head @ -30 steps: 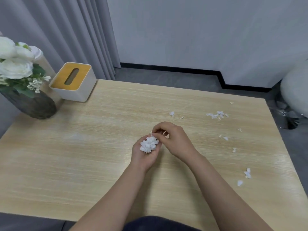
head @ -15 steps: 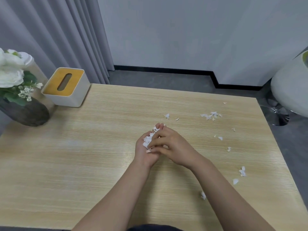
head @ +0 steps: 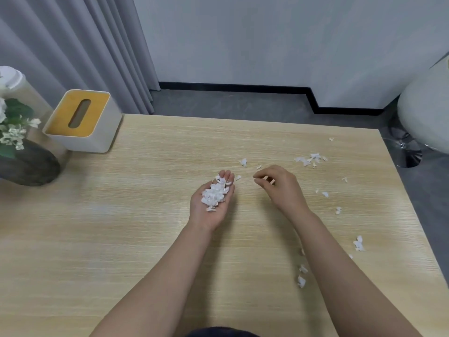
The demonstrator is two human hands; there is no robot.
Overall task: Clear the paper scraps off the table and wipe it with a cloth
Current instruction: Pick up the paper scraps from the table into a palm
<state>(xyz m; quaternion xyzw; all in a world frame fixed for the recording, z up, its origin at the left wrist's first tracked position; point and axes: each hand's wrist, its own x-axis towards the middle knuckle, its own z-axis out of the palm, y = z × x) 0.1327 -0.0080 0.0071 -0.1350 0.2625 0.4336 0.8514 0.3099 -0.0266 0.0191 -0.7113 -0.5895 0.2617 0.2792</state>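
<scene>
My left hand (head: pixel 209 210) lies palm up over the middle of the wooden table (head: pixel 121 239), cupping a pile of white paper scraps (head: pixel 215 194). My right hand (head: pixel 279 188) hovers just to its right, fingers curled with thumb and forefinger close together; nothing shows between them. Loose scraps lie on the table: one near my left fingertips (head: pixel 238 177), one further back (head: pixel 243 162), a cluster at the back right (head: pixel 309 159), several along the right side (head: pixel 359 243) and two by my right forearm (head: pixel 301 281). No cloth is in view.
A white tissue box with a yellow lid (head: pixel 82 121) stands at the table's back left. A dark vase with white flowers (head: pixel 21 159) sits at the left edge. Grey curtains hang behind. A white chair with a chrome base (head: pixel 422 122) stands off the right corner.
My right hand has pulled away to the right from my left palm, which now lies open with the scraps showing. The view has shifted slightly right.
</scene>
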